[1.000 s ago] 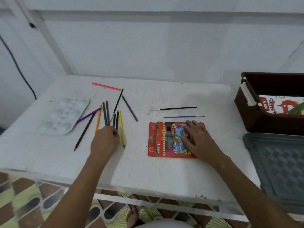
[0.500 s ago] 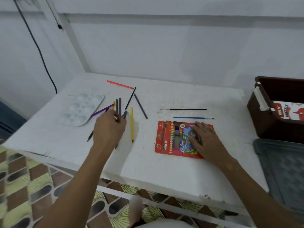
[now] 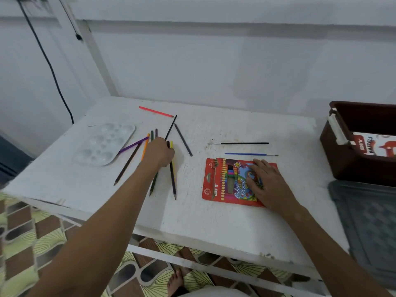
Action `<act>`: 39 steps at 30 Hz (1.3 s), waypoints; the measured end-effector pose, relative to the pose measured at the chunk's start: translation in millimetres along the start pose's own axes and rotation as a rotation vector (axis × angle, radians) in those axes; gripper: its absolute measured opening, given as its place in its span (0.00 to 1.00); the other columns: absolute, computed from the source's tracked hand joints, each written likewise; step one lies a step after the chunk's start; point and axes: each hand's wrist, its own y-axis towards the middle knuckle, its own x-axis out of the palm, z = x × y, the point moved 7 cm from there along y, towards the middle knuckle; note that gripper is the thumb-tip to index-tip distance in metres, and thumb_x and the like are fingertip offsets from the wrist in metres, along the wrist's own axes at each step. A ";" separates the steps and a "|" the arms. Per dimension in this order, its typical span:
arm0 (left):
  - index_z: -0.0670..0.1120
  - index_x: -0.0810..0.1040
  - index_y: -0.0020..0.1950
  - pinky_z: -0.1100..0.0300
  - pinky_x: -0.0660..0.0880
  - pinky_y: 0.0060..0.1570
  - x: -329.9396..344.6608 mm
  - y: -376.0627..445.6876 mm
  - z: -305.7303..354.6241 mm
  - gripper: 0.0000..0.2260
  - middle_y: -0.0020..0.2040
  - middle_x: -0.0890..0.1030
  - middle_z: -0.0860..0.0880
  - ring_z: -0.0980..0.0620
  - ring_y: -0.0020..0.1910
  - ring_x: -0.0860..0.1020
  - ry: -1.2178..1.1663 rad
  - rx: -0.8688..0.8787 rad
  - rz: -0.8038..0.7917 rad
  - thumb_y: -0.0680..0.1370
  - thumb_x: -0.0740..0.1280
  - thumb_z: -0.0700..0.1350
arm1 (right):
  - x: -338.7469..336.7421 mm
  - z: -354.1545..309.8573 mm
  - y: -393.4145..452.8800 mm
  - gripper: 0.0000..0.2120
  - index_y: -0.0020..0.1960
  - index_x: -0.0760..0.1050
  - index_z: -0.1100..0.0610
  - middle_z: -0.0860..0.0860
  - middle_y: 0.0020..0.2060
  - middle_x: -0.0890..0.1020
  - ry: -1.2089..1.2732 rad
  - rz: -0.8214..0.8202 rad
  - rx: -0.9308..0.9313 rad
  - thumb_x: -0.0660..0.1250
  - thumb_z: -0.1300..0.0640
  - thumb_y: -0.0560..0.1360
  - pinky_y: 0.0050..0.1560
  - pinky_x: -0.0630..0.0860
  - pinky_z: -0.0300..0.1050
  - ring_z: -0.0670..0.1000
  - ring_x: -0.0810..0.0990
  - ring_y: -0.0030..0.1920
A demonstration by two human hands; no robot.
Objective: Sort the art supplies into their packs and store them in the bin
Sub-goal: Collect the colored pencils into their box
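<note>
I've got the left hand (image 3: 159, 152) down on the loose colour pencils (image 3: 173, 179) mid-surface, fingers curled over them; can't tell if any is actually pinched. Right hand (image 3: 264, 181) lies flat w/ straight fingers on the red pencil pack (image 3: 222, 179), pinning it. Best to rake the pencils parallel, tips one way, lift as a bundle & slide into the pack; bin (image 3: 347, 159) sits far right

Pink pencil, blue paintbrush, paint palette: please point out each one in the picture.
pink pencil (image 3: 156, 111), head view, middle of its shaft.
blue paintbrush (image 3: 246, 154), head view, middle of its blue handle.
paint palette (image 3: 105, 143), head view, a well near its centre.
</note>
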 end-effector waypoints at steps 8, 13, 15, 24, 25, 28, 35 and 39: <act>0.46 0.62 0.31 0.62 0.60 0.23 22.4 -5.4 -6.3 0.19 0.28 0.67 0.50 0.55 0.25 0.66 0.008 -0.014 0.098 0.76 0.68 0.47 | 1.1 3.9 -1.0 0.25 0.72 0.65 0.54 0.52 0.73 0.65 0.004 0.013 0.009 0.59 0.45 0.78 0.73 0.56 0.48 0.51 0.60 0.74; 0.45 0.65 0.31 0.64 0.62 0.24 35.1 -26.2 -15.8 0.16 0.29 0.71 0.49 0.53 0.26 0.70 0.112 -0.061 0.113 0.74 0.68 0.47 | 2.4 5.9 -0.9 0.25 0.72 0.65 0.54 0.52 0.72 0.66 -0.012 0.026 0.006 0.59 0.45 0.78 0.72 0.55 0.47 0.51 0.61 0.73; 0.45 0.65 0.31 0.63 0.62 0.25 39.3 -30.8 -13.0 0.14 0.29 0.70 0.50 0.53 0.27 0.69 0.125 -0.057 0.111 0.74 0.66 0.44 | 2.9 6.5 -0.5 0.25 0.72 0.65 0.54 0.52 0.72 0.66 -0.017 0.029 0.004 0.59 0.45 0.78 0.72 0.55 0.46 0.51 0.61 0.73; 0.44 0.79 0.49 0.55 0.78 0.39 33.9 -41.4 5.8 0.04 0.40 0.79 0.48 0.51 0.37 0.77 0.119 0.118 0.040 0.77 0.65 0.42 | 4.0 7.5 0.4 0.25 0.72 0.65 0.53 0.51 0.73 0.65 -0.016 0.027 0.006 0.59 0.44 0.78 0.71 0.51 0.43 0.50 0.59 0.74; 0.44 0.80 0.50 0.55 0.78 0.39 30.4 -43.3 6.8 0.05 0.39 0.80 0.48 0.51 0.36 0.77 0.128 0.140 0.045 0.77 0.66 0.41 | 3.9 7.4 0.2 0.25 0.72 0.64 0.53 0.51 0.73 0.65 -0.013 0.025 0.006 0.59 0.44 0.78 0.72 0.51 0.44 0.50 0.59 0.74; 0.46 0.83 0.50 0.58 0.76 0.37 25.1 -50.3 10.3 0.06 0.37 0.80 0.49 0.52 0.34 0.77 0.214 0.210 -0.002 0.77 0.67 0.41 | 3.2 7.5 -0.1 0.26 0.72 0.64 0.54 0.51 0.73 0.64 0.001 0.023 0.007 0.59 0.44 0.78 0.73 0.53 0.46 0.50 0.59 0.74; 0.48 0.83 0.52 0.59 0.77 0.43 21.5 -69.9 17.5 0.07 0.42 0.82 0.50 0.53 0.38 0.78 0.307 0.363 -0.040 0.77 0.67 0.43 | 1.8 5.9 -0.5 0.25 0.73 0.64 0.53 0.50 0.74 0.63 0.016 0.014 0.014 0.59 0.45 0.78 0.73 0.53 0.46 0.49 0.57 0.74; 0.49 0.84 0.50 0.62 0.75 0.45 38.8 -79.2 22.1 0.06 0.45 0.83 0.52 0.55 0.41 0.78 0.151 0.445 -0.154 0.75 0.70 0.43 | -0.5 4.2 -0.9 0.25 0.72 0.65 0.54 0.50 0.73 0.64 0.037 0.020 0.011 0.60 0.46 0.78 0.74 0.54 0.47 0.50 0.58 0.74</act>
